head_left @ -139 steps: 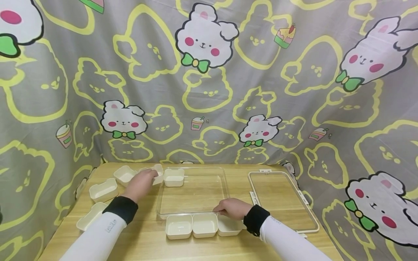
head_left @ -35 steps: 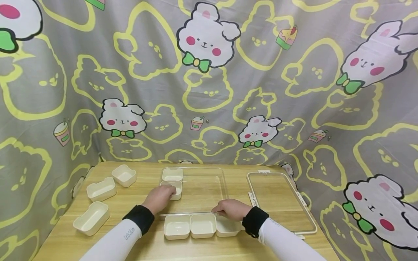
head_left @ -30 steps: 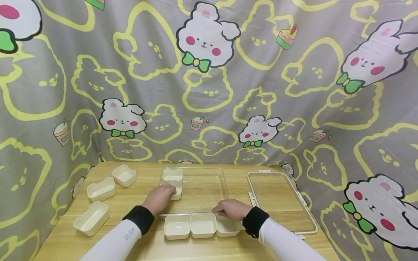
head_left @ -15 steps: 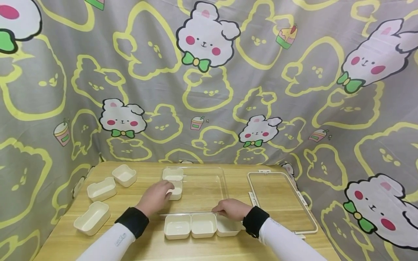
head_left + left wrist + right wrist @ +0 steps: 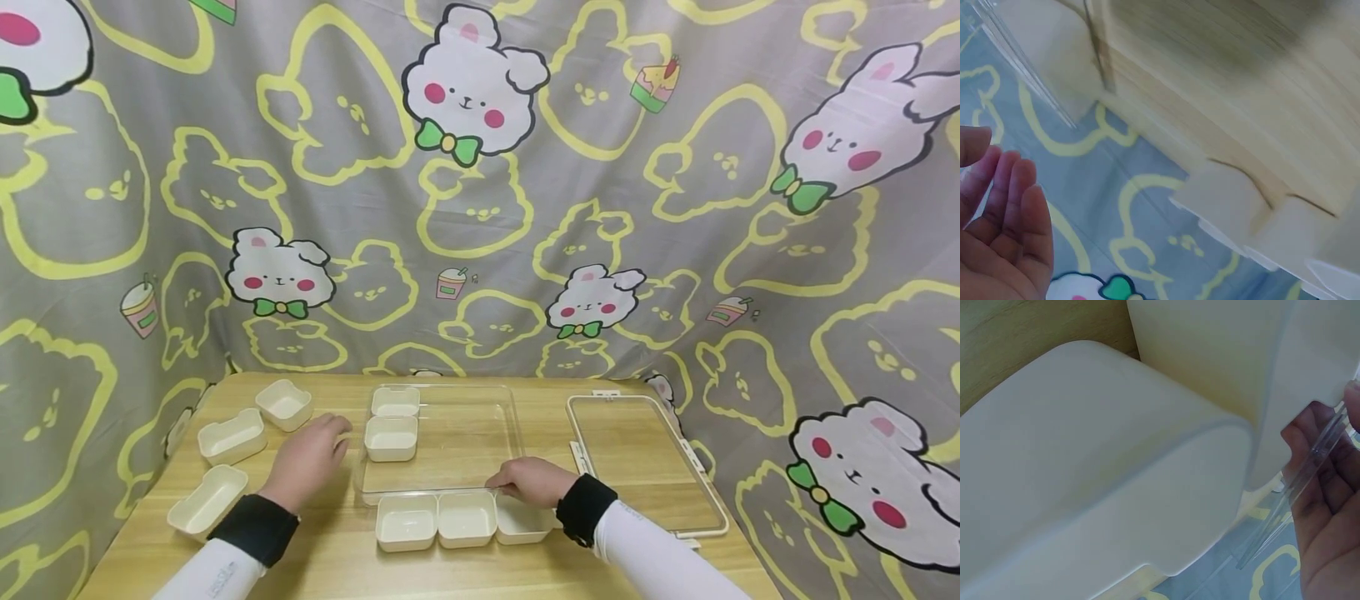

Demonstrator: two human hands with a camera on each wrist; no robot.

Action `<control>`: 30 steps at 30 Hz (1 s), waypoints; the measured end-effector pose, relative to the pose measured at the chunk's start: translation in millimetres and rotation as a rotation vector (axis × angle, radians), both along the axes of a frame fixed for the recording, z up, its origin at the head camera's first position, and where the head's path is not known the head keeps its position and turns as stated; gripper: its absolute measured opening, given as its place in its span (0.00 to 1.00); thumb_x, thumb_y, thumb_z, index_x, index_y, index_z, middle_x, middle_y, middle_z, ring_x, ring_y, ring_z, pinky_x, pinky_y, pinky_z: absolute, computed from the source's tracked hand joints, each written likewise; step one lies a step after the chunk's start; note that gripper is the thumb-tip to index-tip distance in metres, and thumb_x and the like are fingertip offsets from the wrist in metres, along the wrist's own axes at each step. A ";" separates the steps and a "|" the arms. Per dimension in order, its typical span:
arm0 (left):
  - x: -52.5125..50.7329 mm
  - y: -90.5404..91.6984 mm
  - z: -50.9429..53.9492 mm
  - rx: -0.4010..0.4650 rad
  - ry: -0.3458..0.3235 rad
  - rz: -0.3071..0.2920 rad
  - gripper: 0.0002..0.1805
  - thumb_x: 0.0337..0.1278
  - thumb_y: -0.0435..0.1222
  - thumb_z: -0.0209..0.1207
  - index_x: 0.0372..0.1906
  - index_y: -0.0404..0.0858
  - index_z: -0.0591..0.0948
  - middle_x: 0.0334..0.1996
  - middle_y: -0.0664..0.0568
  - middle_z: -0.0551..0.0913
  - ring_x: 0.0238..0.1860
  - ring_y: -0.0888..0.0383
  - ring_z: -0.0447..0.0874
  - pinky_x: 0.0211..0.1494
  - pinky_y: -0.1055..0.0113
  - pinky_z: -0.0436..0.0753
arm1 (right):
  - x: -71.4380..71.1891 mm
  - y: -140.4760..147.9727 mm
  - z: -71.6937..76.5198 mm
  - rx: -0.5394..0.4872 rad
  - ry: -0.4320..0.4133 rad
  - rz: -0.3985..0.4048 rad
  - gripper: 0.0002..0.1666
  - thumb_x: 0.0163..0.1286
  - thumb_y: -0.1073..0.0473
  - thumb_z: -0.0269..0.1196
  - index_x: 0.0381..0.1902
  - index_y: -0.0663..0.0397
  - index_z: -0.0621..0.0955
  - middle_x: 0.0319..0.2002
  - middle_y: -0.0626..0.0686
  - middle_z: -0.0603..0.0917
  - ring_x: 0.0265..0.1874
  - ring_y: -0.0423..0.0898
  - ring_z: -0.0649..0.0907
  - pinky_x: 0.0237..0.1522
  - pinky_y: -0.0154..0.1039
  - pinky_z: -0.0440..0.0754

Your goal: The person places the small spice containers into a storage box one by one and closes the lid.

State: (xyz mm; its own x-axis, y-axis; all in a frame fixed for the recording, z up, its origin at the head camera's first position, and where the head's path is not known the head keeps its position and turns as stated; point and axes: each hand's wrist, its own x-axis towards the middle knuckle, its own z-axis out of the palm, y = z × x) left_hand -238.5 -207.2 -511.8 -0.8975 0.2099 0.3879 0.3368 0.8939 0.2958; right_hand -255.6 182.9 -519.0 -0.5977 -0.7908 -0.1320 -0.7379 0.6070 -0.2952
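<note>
A clear rectangular container [image 5: 465,454] stands mid-table with two cream boxes in its left side, the far one [image 5: 396,402] and the nearer one [image 5: 392,440]. My right hand [image 5: 536,482] pinches the container's front rim; in the right wrist view its thumb and fingers lie either side of the clear edge [image 5: 1313,456]. My left hand [image 5: 309,458] is in the air left of the container, nothing in it. In the left wrist view the left hand's fingers [image 5: 1019,206] look loosely bent.
Three cream boxes [image 5: 406,523] line the container's front, the rightmost partly behind my right hand. Three more, such as the notched box [image 5: 232,437], stand at the left. A clear lid with a white rim [image 5: 708,477] lies at right. A patterned curtain [image 5: 480,208] encloses the table.
My left hand carried a cream box from the left into the container, behind the front wall, let it go and drew back left. My right hand has kept its hold on the rim.
</note>
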 end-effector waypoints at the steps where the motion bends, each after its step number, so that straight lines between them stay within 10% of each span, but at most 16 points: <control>1: 2.3 -3.3 1.2 -0.001 -0.009 0.017 0.09 0.56 0.29 0.67 0.42 0.34 0.83 0.38 0.44 0.83 0.40 0.45 0.85 0.42 0.49 0.83 | -0.1 0.3 0.0 -0.001 -0.002 0.001 0.16 0.72 0.65 0.62 0.54 0.49 0.86 0.46 0.45 0.87 0.46 0.38 0.84 0.48 0.30 0.80; 21: 55.7 -79.6 -12.8 0.032 -0.109 0.282 0.15 0.53 0.28 0.64 0.45 0.23 0.79 0.41 0.28 0.81 0.40 0.30 0.81 0.39 0.38 0.79 | 2.1 -0.8 2.3 -0.012 -0.002 -0.004 0.15 0.72 0.64 0.62 0.54 0.50 0.86 0.45 0.45 0.87 0.46 0.37 0.84 0.49 0.29 0.80; 30: 63.5 -93.3 -18.3 0.049 -0.168 0.371 0.12 0.56 0.30 0.60 0.39 0.23 0.77 0.31 0.32 0.79 0.29 0.33 0.80 0.28 0.40 0.78 | 1.7 -0.2 0.9 -0.005 -0.012 -0.014 0.15 0.73 0.63 0.61 0.55 0.50 0.86 0.46 0.45 0.87 0.47 0.39 0.84 0.51 0.31 0.80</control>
State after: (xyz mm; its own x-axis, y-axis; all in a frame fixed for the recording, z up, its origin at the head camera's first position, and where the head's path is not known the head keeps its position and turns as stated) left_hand -175.1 -300.6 -530.1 -0.9605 -0.1550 0.2311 -0.0623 0.9291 0.3645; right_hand -254.0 182.7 -518.1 -0.6071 -0.7831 -0.1351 -0.7258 0.6156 -0.3068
